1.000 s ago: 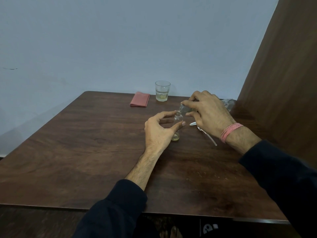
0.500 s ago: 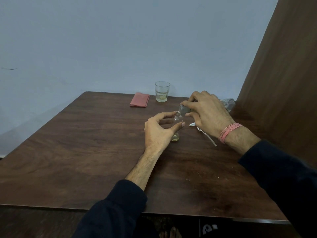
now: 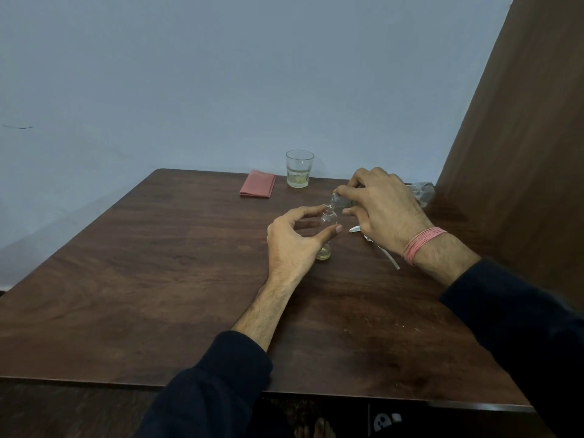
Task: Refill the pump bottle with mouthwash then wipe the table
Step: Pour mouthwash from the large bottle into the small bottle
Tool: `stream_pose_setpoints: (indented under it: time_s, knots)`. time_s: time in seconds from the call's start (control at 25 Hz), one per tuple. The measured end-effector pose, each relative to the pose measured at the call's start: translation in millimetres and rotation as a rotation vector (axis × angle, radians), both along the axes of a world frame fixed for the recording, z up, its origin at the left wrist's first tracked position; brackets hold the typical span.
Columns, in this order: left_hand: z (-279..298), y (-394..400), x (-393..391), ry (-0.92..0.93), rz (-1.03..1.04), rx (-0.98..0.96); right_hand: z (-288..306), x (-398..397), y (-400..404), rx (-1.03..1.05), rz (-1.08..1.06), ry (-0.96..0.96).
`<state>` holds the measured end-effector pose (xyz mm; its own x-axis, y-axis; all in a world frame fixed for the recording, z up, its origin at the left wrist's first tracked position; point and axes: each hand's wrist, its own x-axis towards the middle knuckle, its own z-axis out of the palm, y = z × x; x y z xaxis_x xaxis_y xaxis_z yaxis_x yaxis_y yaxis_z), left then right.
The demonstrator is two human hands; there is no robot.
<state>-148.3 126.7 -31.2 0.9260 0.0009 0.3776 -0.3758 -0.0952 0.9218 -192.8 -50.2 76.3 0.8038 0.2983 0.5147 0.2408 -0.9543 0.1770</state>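
Left hand curls around the small clear pump bottle, thumb on the right side and fingers arched round the far side, steadying it upright on the brown wooden table. That bottle stands right of the table's centre with its long axis vertical and its open neck pointing up; a little pale yellow liquid sits at its base, showing below the palm.

Right hand grips a second clear container, fingers wrapped over it from above. This container lies tipped almost level, its long axis running left to right, with its mouth pointing left and slightly down, right over the neck of the upright bottle. Whether liquid is running between the two cannot be made out. A pink thread band circles the right wrist, and both arms wear dark sleeves.

Just right of the bottle, partly under the right hand, a white pump head with its thin tube lies flat on the wood. Near the far edge stand a drinking glass holding some pale liquid and, to its left, a folded red cloth. A crumpled clear plastic piece sits at the far right edge.

Behind the table is a plain pale blue wall; a brown wooden panel rises on the right.
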Motion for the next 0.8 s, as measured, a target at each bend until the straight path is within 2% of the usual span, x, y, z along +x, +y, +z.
stream_pose_setpoints:
  time_s: [0.8]
  knots:
    - [-0.7, -0.4, 0.9, -0.004, -0.004, -0.006, 2.3, -1.1, 0.9, -0.029, 0.003, 0.003]
